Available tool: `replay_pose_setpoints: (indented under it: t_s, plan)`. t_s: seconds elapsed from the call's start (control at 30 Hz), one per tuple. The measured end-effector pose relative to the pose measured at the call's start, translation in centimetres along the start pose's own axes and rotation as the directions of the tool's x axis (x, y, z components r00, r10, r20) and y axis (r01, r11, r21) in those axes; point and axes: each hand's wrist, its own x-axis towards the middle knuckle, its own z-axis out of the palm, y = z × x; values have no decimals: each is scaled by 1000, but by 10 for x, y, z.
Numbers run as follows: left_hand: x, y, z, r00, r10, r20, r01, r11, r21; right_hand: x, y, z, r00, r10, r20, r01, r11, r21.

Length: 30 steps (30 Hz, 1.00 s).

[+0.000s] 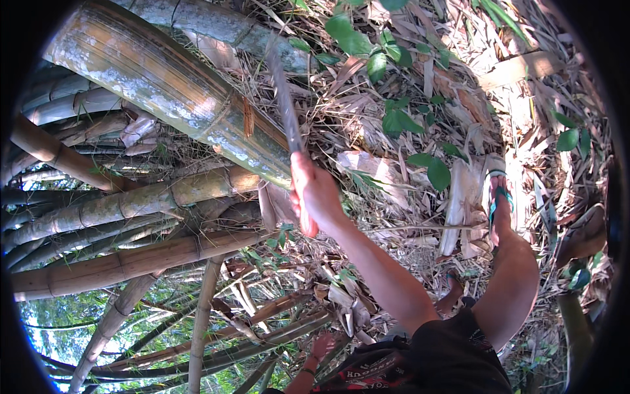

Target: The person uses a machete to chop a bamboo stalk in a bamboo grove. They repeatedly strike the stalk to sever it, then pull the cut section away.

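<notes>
My right hand (315,194) is closed around the red-orange handle of a machete (285,98). Its long, narrow blade points up and away from me, slightly blurred at the far end. Beside the blade, on the left, leans a thick green-and-yellow bamboo culm (177,85) with pale blotches. A torn brown strip (248,118) sticks up from the culm near a node. Low in the picture, my left hand (320,346) hangs near bamboo stalks, a band on its wrist. Nothing shows in that hand, and its fingers look loosely apart.
Many bamboo stalks (138,203) cross on the left, with thinner poles (205,315) below them. Dry leaves and husks cover the ground. Green leafy plants (397,121) grow among them. My sandalled foot (500,190) stands on the right beside a pale split piece (459,203).
</notes>
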Motion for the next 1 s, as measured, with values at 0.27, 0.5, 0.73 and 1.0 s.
replay_pose_setpoints:
  t_s: [0.27,0.5,0.73,1.0]
  plan:
    - [-23,-94,-15,996,-69,47,70,997,-26,0,-99,20,642,-666,-379,760,488,430]
    - [-12,-23,-9,999,23,35,-23,1000,12,22,35,44,926,360,113,-374,917,137]
    - [-8,-49,-16,997,-71,-23,72,996,43,-9,-92,1,921,-364,-141,387,898,210]
    - [3,-27,-3,998,7,60,-8,1000,17,45,75,104,997,-6,-76,13,996,88]
